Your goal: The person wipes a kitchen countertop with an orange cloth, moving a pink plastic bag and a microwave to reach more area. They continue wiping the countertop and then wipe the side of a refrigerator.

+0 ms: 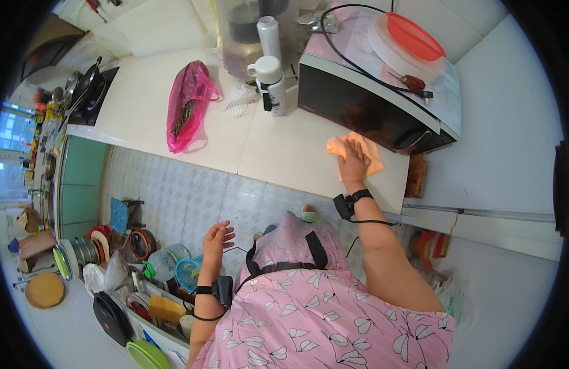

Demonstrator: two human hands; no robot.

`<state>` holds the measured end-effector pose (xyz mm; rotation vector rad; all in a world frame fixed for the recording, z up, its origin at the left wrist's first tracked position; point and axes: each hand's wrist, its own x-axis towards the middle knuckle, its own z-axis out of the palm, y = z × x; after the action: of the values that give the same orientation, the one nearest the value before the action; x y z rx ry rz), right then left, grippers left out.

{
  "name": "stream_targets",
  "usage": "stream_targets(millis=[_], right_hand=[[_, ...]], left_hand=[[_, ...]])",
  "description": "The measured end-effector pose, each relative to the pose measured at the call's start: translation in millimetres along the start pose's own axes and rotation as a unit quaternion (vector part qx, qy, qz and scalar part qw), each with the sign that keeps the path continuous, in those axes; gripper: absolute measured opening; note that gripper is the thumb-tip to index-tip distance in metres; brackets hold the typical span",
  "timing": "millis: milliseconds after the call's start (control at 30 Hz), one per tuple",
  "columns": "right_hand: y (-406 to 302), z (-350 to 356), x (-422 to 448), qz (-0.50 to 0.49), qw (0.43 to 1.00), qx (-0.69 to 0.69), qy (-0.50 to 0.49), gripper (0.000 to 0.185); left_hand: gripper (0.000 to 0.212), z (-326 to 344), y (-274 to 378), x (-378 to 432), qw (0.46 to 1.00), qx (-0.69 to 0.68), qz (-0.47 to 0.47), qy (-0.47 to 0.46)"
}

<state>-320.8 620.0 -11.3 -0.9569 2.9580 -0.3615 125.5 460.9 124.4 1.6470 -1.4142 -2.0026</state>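
Note:
My right hand (354, 162) lies on an orange cloth (373, 154), pressing it to the pale countertop (284, 143) with the fingers spread over it. The cloth is bunched at the left and flatter at the right, just in front of a black-fronted microwave oven (349, 99). Over the floor hangs my left hand (218, 235), away from the counter, its fingers loosely bent and apart with nothing in them. Left of the cloth, a white bottle (271, 87) with a handled lid stands near the oven's corner.
A pink plastic bag (190, 108) with dark contents lies on the counter beside white netting (240, 98). On the oven are a red basket (416, 37) and a black cable (353, 64). A black wok (84, 87) sits far left. Water jugs (161, 264) stand behind my left hand.

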Motion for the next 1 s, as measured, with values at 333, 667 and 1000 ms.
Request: stream_targets(millis=[333, 667, 1000], right_hand=[[-164.6, 28.3, 17.9, -0.161, 0.984, 0.063, -0.04, 0.063], [-270.5, 32.6, -11.7, -0.319, 0.933, 0.126, -0.11, 0.063], [-206.4, 17.5, 1.0, -0.281, 0.944, 0.122, -0.119, 0.066]], left_hand=[[0.034, -30.7, -21.5, -33.5, 0.996, -0.054, -0.01, 0.07], [0.031, -44.0, -38.2, -50.4, 0.99, -0.079, -0.023, 0.113], [0.032, -34.6, -22.5, -40.6, 0.995, -0.047, -0.007, 0.09]])
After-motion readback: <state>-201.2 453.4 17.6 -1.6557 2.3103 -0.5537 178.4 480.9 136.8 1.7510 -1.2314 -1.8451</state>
